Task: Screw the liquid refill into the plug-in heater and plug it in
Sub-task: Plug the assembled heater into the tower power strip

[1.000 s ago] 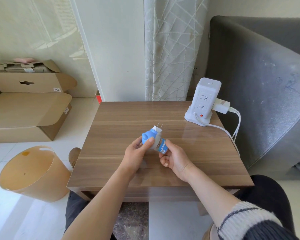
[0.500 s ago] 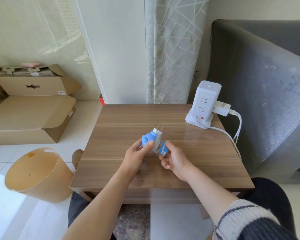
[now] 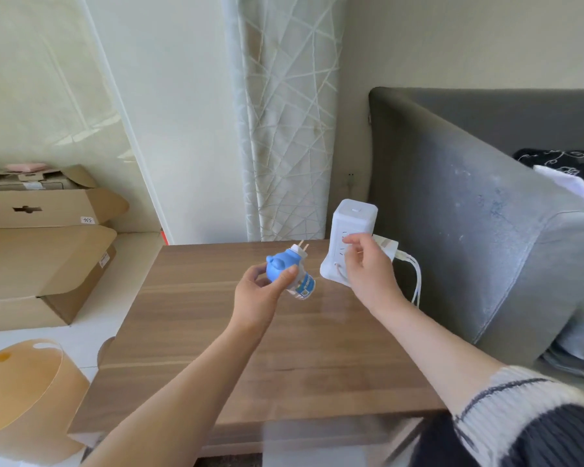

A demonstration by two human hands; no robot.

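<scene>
Heater (image 3: 284, 267) in left hand (image 3: 257, 298), right hand (image 3: 368, 264) at power tower (image 3: 353, 227)

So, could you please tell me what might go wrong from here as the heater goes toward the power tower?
1. The left hand alone holds the blue heater, pinched near its top with the refill bottle hanging below; it could slip or twist.
2. Its prongs point up and away, not at a socket, so they need turning first.
3. The right hand rests against the power tower, covering its front sockets; the tower may tip if pushed.
</scene>
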